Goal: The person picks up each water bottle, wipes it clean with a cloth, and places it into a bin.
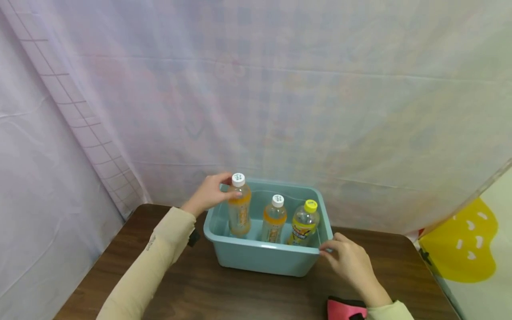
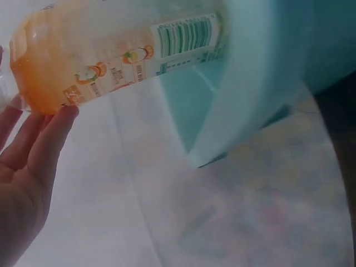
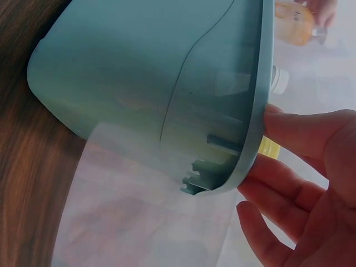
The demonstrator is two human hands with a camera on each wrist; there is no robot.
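My left hand (image 1: 212, 192) grips a clear bottle (image 1: 240, 213) with a white cap and orange band by its upper part, at the left end of a teal plastic bin (image 1: 264, 258). In the left wrist view the fingers curl round the orange shoulder of that bottle (image 2: 117, 61), whose barcode label faces the camera. The thumb and fingers of my right hand (image 1: 348, 258) pinch the bin's near right corner rim; the right wrist view shows this pinch on the rim (image 3: 261, 105). A second white-capped bottle (image 1: 274, 220) and a yellow-capped bottle (image 1: 305, 224) stand inside the bin.
The bin sits on a dark wooden table (image 1: 184, 284). A pink and black item (image 1: 346, 308) lies by the right forearm at the near edge. Pale patterned curtains (image 1: 260, 98) hang behind, and a yellow shape (image 1: 464, 244) shows at the right.
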